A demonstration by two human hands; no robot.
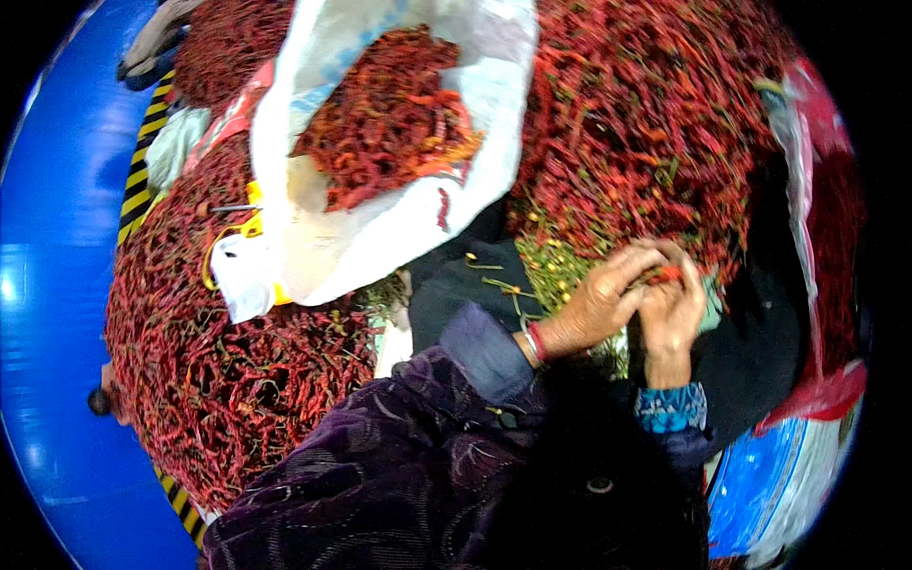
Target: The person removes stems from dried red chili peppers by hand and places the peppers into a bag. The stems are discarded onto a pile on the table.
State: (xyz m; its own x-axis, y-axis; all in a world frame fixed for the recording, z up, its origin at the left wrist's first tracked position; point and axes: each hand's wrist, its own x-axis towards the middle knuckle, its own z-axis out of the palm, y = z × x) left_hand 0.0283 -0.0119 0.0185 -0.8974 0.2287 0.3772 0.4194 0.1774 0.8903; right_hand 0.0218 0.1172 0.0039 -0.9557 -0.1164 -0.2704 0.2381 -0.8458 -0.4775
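My left hand (588, 303), with a bracelet and a red band at its wrist, meets my right hand (670, 313) in front of my lap. Their fingers close together around a red chili pepper (668, 273), partly covered by the fingers. Just beyond them spreads a large heap of red chili peppers (641, 142). Greenish-yellow chili stems (556, 267) lie thick beside my left hand, and a few loose stems rest on the dark cloth over my leg. A white woven sack (399, 235), open at the top, holds more red chilies (392, 114) to the upper left.
Another chili heap (235, 399) fills the left side, edged by black-and-yellow striped tape (144, 149) and a blue floor (64, 285). A white object with yellow parts (246, 274) lies against the sack. Red-and-clear plastic bags (830, 285) stand at the right. A person's foot shows at top left.
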